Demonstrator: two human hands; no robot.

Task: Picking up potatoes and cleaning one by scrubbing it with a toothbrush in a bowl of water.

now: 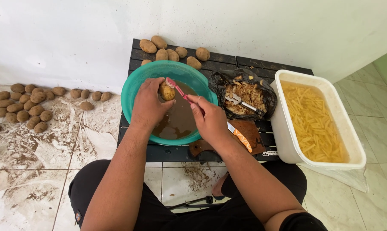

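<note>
Fingers of left hand curled closed around a small potato, held above the brown water inside a teal basin. Right hand fingers pinched closed on the handle of a red toothbrush, bristle head resting on the top of the potato. Basin on a low black slatted tabletop, against a white wall.

Behind basin, on same tabletop: heap of unwashed potatoes, brown-skinned, touching one another. Right of basin: black plastic bag open, filled with peelings, with a metal peeler lying on top. In front of bag: brown wooden board carrying an orange-handled knife, partly hidden by right wrist. Right edge of tabletop: white rectangular tub holding cut potato strips in water, apparently overhanging the tabletop edge.

Tiled floor at left smeared with soil; loose floor potatoes scattered along the wall, well apart from basin.
</note>
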